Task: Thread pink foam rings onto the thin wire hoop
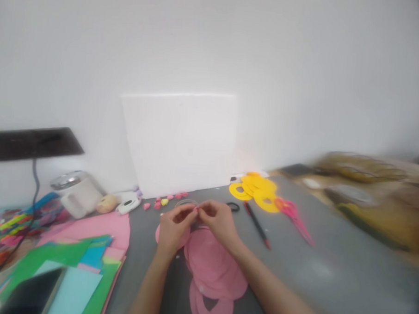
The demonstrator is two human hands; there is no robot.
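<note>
My left hand point(171, 229) and my right hand point(221, 223) meet above the table, both with fingers pinched. Between their fingertips shows a tiny pink piece point(195, 208), too small and blurred to name surely. A thin clear loop point(186, 201), like cord or wire, curves just behind the left fingers. Partly under the left hand lies a pink paper circle point(182, 239). Below both hands, overlapping pink paper rounds point(215, 268) are spread out, and pink rings point(220, 312) with cut-out middles lie nearest me.
Heart-like beads point(158, 204), pink and yellow, lie before a white board point(182, 146). To the right are yellow paper rings point(255, 189), a black pen point(258, 226) and pink scissors point(297, 221). Coloured paper point(49, 242), a phone point(33, 293) and a white mug-like container point(77, 197) occupy the left.
</note>
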